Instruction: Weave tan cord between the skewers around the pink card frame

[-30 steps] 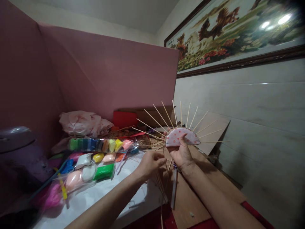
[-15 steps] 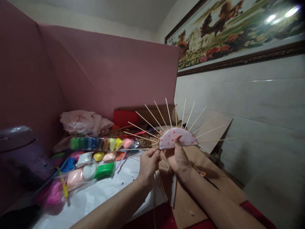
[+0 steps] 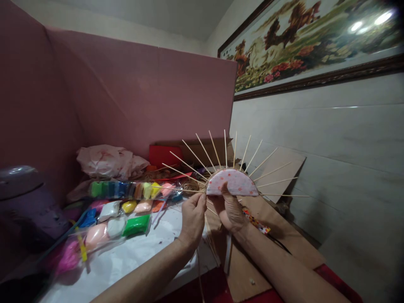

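A half-round fabric-covered piece, white with coral dots, is held up before me, its straight edge down. Thin wooden sticks fan out from its curved rim, where tan cord runs along the edge. My right hand grips the piece from below, thumb across the dotted front and fingers hidden behind. At the lower left corner, my left hand pinches close to the lowest left stick. A tan cord hangs below that hand and seems to run up into its fingers; the exact pinch is hidden.
Bags of coloured clay lie on white paper to the left. Brown board lies beneath my hands, with a patterned strip on it. A ball of twine sits behind. Pink panels and a tiled wall stand around.
The half-round piece has shifted slightly left and tilted clockwise, its right side lower. Both hands moved a little left with it and keep their grips.
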`<state>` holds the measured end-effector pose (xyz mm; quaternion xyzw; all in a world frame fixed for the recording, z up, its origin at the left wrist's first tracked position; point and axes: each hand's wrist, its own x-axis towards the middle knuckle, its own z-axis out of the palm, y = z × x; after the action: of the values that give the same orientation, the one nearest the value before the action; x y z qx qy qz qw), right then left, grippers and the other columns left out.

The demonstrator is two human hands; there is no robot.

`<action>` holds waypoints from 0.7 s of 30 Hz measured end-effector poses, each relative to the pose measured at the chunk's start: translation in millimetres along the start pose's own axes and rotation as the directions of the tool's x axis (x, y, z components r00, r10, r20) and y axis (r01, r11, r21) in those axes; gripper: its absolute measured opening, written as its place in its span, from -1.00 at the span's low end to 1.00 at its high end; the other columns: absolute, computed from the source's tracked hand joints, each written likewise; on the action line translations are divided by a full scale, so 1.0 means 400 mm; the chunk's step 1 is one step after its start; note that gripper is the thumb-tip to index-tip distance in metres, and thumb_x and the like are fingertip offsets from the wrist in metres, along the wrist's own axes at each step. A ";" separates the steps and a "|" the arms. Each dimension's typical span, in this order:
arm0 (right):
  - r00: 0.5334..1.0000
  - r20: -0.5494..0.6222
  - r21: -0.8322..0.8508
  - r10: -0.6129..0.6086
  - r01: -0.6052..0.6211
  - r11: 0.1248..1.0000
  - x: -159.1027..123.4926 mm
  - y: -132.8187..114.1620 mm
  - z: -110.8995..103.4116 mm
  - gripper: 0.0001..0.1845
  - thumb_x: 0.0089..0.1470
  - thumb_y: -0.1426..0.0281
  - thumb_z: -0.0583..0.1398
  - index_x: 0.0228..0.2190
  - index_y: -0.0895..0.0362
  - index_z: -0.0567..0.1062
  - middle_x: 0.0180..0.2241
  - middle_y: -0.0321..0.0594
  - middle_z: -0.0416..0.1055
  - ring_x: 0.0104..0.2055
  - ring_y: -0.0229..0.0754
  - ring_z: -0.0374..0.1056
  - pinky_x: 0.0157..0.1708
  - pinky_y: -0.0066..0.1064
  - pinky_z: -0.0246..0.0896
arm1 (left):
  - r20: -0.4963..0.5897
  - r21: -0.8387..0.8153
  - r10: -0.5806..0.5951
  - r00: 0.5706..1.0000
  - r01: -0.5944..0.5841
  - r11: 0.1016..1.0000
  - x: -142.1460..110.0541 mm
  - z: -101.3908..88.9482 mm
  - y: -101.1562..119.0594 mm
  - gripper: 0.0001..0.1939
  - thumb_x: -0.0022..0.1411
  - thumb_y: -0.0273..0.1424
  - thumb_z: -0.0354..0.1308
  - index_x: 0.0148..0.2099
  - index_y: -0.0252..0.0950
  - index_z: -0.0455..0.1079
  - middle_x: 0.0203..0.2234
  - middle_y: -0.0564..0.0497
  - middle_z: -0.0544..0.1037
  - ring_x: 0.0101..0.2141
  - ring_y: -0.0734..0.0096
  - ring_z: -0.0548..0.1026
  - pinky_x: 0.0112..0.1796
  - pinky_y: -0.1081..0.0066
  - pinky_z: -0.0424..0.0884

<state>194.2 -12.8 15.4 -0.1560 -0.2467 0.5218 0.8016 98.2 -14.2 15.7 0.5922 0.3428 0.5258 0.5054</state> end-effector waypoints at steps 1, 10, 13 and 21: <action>1.000 0.003 -0.005 -0.006 0.006 1.000 0.000 0.001 -0.001 -0.74 -0.28 0.26 0.33 -0.55 0.12 0.41 -0.57 -0.37 0.39 -0.48 -0.31 0.30 -0.52 -0.51 0.22 | -0.006 0.003 0.002 1.000 -0.002 1.000 0.000 0.000 0.000 -0.65 0.12 -0.17 -0.01 -0.54 -0.33 0.22 -0.72 0.19 0.12 -0.71 0.67 -0.01 -0.68 0.56 -0.07; 0.999 0.035 -0.048 -0.004 0.006 0.999 -0.006 0.004 -0.010 -0.77 -0.20 0.24 0.29 -0.56 0.15 0.46 -0.57 -0.33 0.41 -0.45 -0.31 0.31 -0.40 -0.48 0.26 | -0.009 -0.013 0.033 0.999 -0.033 0.999 -0.001 -0.005 0.005 -0.62 0.13 -0.15 -0.02 -0.58 -0.32 0.16 -0.74 0.19 0.08 -0.71 0.67 -0.02 -0.68 0.56 -0.08; 0.999 0.035 -0.031 -0.015 0.016 0.999 -0.008 0.005 -0.005 -0.76 -0.24 0.25 0.31 -0.58 0.15 0.45 -0.57 -0.35 0.40 -0.45 -0.31 0.31 -0.39 -0.47 0.26 | -0.005 -0.028 0.043 0.999 -0.043 0.999 0.000 -0.005 0.005 -0.62 0.12 -0.15 -0.02 -0.58 -0.32 0.19 -0.75 0.20 0.05 -0.71 0.66 -0.03 -0.67 0.56 -0.07; 1.000 0.028 -0.029 -0.003 0.004 1.000 -0.004 -0.004 0.002 -0.70 -0.29 0.20 0.32 -0.53 0.12 0.41 -0.56 -0.37 0.39 -0.47 -0.29 0.30 -0.44 -0.45 0.25 | 0.026 0.073 0.181 0.983 -0.182 0.981 0.003 -0.004 0.015 -0.71 0.13 -0.27 -0.02 -0.50 -0.35 0.35 -0.69 0.13 0.23 -0.61 0.56 0.16 -0.56 0.54 0.10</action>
<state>194.6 -14.8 16.5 -0.1598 -0.2656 0.5188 0.7967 96.2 -14.4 21.7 0.6445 0.3020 0.5506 0.4361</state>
